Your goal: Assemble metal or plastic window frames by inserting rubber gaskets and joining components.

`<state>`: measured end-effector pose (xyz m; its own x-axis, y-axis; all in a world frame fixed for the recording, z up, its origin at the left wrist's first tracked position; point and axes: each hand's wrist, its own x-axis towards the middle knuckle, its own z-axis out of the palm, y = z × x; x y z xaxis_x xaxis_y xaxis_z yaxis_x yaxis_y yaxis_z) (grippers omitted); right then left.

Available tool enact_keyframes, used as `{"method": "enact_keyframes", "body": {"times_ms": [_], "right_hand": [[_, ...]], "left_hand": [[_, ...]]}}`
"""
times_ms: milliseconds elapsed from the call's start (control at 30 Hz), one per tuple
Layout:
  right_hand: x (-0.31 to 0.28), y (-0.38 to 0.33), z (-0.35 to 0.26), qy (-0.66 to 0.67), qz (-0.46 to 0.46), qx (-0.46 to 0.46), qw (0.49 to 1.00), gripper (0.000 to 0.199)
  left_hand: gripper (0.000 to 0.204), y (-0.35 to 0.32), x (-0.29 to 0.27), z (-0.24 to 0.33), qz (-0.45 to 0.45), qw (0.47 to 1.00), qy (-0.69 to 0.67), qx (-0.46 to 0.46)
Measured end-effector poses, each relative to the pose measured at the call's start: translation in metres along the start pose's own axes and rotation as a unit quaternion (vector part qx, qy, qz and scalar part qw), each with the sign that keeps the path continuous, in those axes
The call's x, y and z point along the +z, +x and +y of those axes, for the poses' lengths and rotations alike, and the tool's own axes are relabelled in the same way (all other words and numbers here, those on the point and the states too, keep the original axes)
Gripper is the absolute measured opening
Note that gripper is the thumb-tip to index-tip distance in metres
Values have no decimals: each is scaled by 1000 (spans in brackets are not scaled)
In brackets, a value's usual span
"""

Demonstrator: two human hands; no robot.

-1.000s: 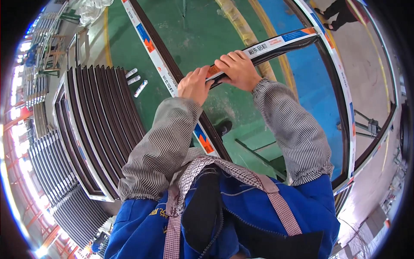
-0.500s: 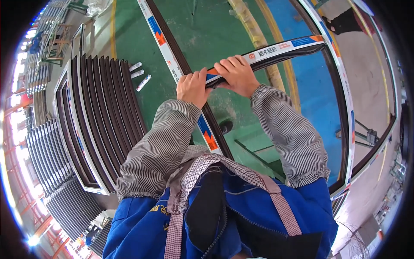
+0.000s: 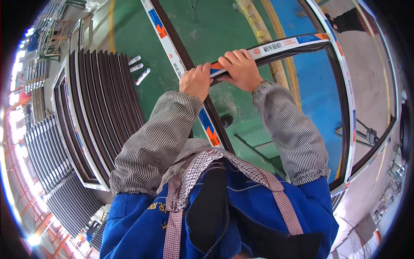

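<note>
The left hand (image 3: 196, 82) grips the crossbar (image 3: 277, 48) at its left end, by the long bar (image 3: 175, 56); the right hand (image 3: 241, 70) clasps it just to the right

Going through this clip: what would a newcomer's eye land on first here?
Probably the hands near the centre: the left hand and right hand grip a labelled crossbar side by side, the left where it meets a long diagonal bar. Next might come the dense row of dark frames on the left, then the striped sleeves below the hands.
</note>
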<state>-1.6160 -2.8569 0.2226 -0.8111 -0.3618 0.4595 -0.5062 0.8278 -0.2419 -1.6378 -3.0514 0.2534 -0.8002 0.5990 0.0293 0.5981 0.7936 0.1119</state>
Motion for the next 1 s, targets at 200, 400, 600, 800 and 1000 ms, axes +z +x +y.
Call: {"method": "enact_keyframes", "body": {"times_ms": [200, 400, 600, 800, 1000], "right_hand": [[-6, 4, -11, 30, -52, 28, 998, 54], [3, 9, -19, 15, -53, 34, 998, 48], [0, 14, -22, -20, -67, 35, 997, 47], [12, 17, -38, 6, -64, 14, 998, 47], [15, 21, -41, -13, -37, 25, 999, 39]], "left_hand": [[38, 0, -16, -8, -30, 998, -44, 46], [24, 0, -1, -2, 24, 999, 17, 36], [27, 0, 0, -9, 12, 999, 22, 39], [17, -11, -17, -11, 6, 997, 70, 35], [5, -9, -2, -12, 66, 989, 129, 42]]}}
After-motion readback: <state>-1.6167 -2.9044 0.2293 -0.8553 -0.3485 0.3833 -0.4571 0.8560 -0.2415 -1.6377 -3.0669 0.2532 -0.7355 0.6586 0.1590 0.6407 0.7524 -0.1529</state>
